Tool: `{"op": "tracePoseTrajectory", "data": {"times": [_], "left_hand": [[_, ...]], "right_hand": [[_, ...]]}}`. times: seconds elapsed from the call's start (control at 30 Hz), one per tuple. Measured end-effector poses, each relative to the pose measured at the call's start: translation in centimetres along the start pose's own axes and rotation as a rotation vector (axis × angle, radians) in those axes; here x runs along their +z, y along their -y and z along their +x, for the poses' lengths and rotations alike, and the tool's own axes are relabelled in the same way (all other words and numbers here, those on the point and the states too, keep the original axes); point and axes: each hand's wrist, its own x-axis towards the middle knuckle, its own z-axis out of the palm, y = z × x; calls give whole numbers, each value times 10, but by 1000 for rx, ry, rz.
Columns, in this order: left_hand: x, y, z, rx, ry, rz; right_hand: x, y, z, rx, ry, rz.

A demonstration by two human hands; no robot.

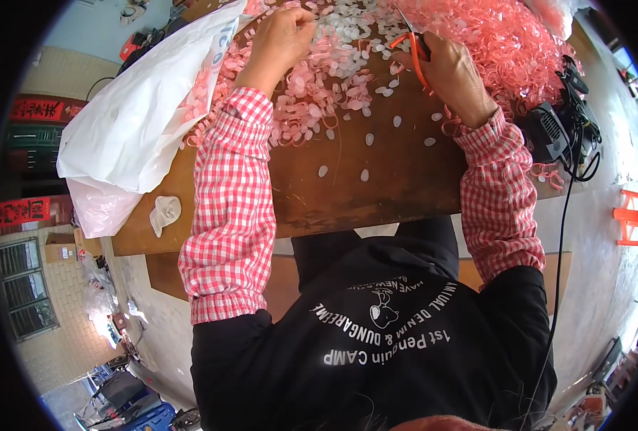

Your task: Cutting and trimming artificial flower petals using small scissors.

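My right hand (pixel 448 75) grips a pair of scissors (pixel 417 61) by their orange handles, with the blades pointing up toward the far edge of the table. Across from it, my left hand (pixel 279 44) is closed in a pinch. What its fingertips hold, if anything, is too small to make out. Under and beside that hand spreads a heap of small pink plastic pieces (pixel 308 108) with looped and oval parts. Whitish oval pieces (pixel 344 39) lie between the two hands, and several more are scattered over the near tabletop.
A larger pink pile (pixel 509 50) covers the table's (pixel 319 205) far right. At the left, a big white plastic bag (pixel 136 129) hangs over the edge, near a crumpled translucent piece (pixel 164 214). Right of my right sleeve sits a dark device (pixel 549 133) with black cables (pixel 581 133).
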Motion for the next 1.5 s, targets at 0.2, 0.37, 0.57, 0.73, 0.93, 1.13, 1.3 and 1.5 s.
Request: {"op": "tracePoseTrajectory", "data": {"times": [0.2,0.37,0.57,0.73,0.93,1.13,1.3,1.5], "left_hand": [[18,-4,12,-272,537,159],[15,3,8,-270,460,127],[-13,-5,-23,-515,77,-806],[-14,-26,-55,-747,-73,-1527],[-5,-54,-72,-749,-127,-1694],[2,-60,-83,-703,-112,-1744],[-1,-71,-84,-657,-165,-1679],[7,-74,-87,-651,-186,-1466]], "right_hand": [[-4,2,-4,-19,-4,0],[-2,-3,-3,4,18,-6],[-9,9,-2,47,77,23],[-8,30,2,171,108,273],[15,48,14,261,171,741],[21,45,1,247,204,642],[12,43,-9,-95,229,243],[9,57,-11,-80,363,227]]}}
